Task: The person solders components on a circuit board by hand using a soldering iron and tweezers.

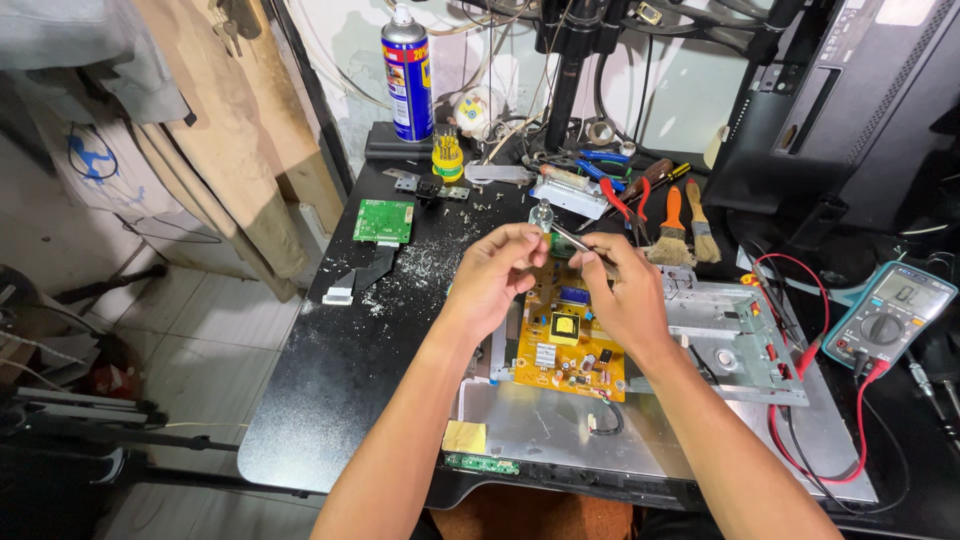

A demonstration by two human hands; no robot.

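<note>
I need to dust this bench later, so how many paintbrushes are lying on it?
2. An orange-handled bristle paintbrush and a plain wooden-handled bristle paintbrush lie side by side at the back of the black table, right of the hands. More may hide in the tool clutter.

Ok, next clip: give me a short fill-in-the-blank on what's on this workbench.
1. The circuit board under the hands is ____ in colour.
2. The right hand holds a pair of ____.
3. The meter lies on the person's ____ side.
4. The spray can stands ____ at the back of the table.

Missing words: yellow; tweezers; right; upright
</note>
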